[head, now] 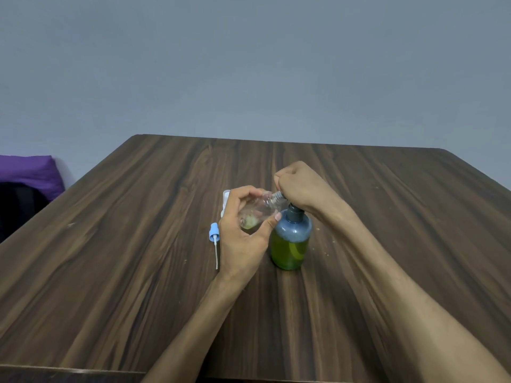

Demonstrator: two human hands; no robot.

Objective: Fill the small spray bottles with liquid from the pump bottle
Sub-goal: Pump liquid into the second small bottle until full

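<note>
1. Nearest to the camera, the pump bottle stands upright on the wooden table. Its lower part holds green liquid and its upper part is empty.
2. Just left of it, the left hand holds a small clear spray bottle off the table. The fingers curl over the top of the bottle and the thumb presses from below. The bottle is tilted, almost lying, and its long axis runs from lower left up to upper right, so the open threaded neck points toward the pump nozzle. A little yellowish liquid sits at its low end.
3. The right hand is above the pump head, closed like a fist and pressing down on it. This hand is the nearer one to the pump. I judge that the next press depends on the neck staying exactly under the nozzle.
4. The nozzle itself is hidden by the right hand, so I cannot tell if it is inside the neck or only beside it.
5. Left of the hands, a blue sprayer cap with its white tube lies on the table.
6. Farther back, a white object is mostly hidden behind the left hand; maybe it is a second small bottle, but I cannot say.
</note>
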